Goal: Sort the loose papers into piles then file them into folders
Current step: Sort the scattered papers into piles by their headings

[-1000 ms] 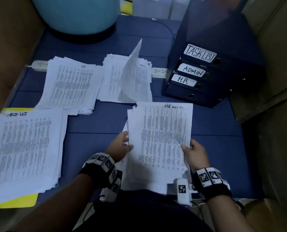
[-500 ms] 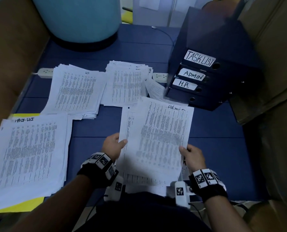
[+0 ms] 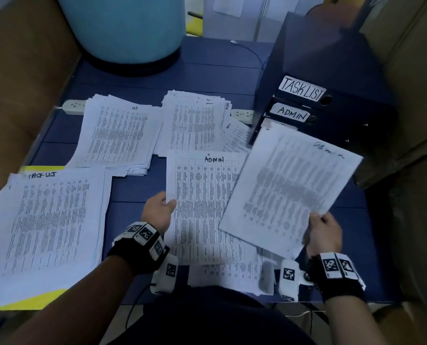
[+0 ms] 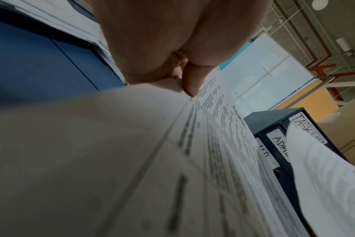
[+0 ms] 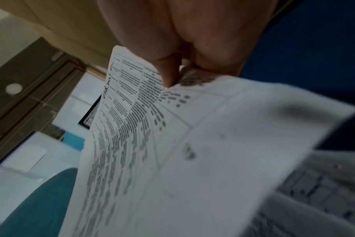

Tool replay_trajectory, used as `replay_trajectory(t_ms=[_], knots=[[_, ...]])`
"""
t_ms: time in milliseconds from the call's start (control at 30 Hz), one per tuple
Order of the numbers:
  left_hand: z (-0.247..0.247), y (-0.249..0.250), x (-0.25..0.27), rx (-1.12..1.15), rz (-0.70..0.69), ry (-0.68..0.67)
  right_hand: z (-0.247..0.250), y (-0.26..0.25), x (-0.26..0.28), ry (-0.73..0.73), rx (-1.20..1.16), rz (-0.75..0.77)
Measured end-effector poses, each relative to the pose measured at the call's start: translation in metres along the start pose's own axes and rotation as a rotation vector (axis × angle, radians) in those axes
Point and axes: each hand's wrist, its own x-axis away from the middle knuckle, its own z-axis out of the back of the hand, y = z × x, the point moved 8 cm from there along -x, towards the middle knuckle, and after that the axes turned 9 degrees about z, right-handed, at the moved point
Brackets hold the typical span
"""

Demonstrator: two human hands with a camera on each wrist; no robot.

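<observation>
My right hand (image 3: 320,229) pinches the lower right corner of a printed sheet marked "Admin" (image 3: 289,188), lifted and tilted to the right; the same sheet (image 5: 172,144) fills the right wrist view. My left hand (image 3: 161,210) holds the left edge of a sheet headed "ADMIN" (image 3: 205,205), thumb on top, above a small stack (image 3: 230,275) near me. In the left wrist view the thumb (image 4: 191,80) presses that sheet (image 4: 132,160). Three sorted piles lie on the blue table (image 3: 137,210): "Task-list" (image 3: 48,225), "HR" (image 3: 118,133) and a third pile (image 3: 192,123).
Dark binders labelled TASKLIST (image 3: 304,92) and ADMIN (image 3: 292,115) are stacked at the back right, a third partly hidden by the lifted sheet. A yellow folder (image 3: 20,297) lies under the left pile. A light blue drum (image 3: 127,28) stands at the back; a power strip (image 3: 74,107) runs behind the piles.
My right hand has pulled the top "Admin" sheet off the held stack and swung it right and up, uncovering the "ADMIN" sheet. The loose sheet falling on the far pile has settled.
</observation>
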Motion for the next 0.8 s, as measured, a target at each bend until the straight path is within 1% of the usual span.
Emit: replay_trajectory(t_ms=[100,200,300,367,433,467,533,567,600,633,667,733,800], knots=[[-0.005,0.000,-0.001,0.048,0.013,-0.032,-0.041,-0.005,0.015,-0.205,0.024,0.024],[-0.013,0.005,-0.002,0.095,0.005,-0.097,-0.081,-0.013,0.035,-0.440,0.156,0.082],[-0.014,0.010,-0.003,0.126,0.017,-0.126,-0.111,-0.022,0.050,-0.585,0.249,0.122],[-0.010,0.006,-0.008,0.192,0.058,-0.125,-0.122,-0.032,0.050,-0.597,0.291,0.169],[-0.009,0.001,-0.013,0.259,0.073,-0.170,-0.128,-0.041,0.044,-0.538,0.269,0.177],[-0.009,0.003,-0.014,0.267,0.058,-0.188,-0.131,-0.048,0.041,-0.498,0.242,0.180],[-0.008,0.016,-0.010,0.121,-0.002,-0.201,-0.140,-0.058,0.036,-0.475,0.207,0.171],[-0.007,0.021,-0.011,0.007,-0.045,-0.189,-0.147,-0.060,0.032,-0.470,0.188,0.161],[-0.006,0.023,-0.016,-0.083,-0.074,-0.148,-0.154,-0.063,0.030,-0.475,0.163,0.151],[-0.002,0.026,-0.022,-0.123,-0.080,-0.086,-0.162,-0.066,0.031,-0.494,0.139,0.134],[0.005,0.028,-0.029,-0.133,-0.080,-0.015,-0.169,-0.065,0.030,-0.523,0.130,0.116],[0.018,0.032,-0.045,-0.087,-0.054,0.088,-0.184,-0.063,0.035,-0.651,0.148,0.072],[0.027,0.035,-0.064,-0.018,-0.036,0.123,-0.198,-0.063,0.045,-0.791,0.088,0.023]])
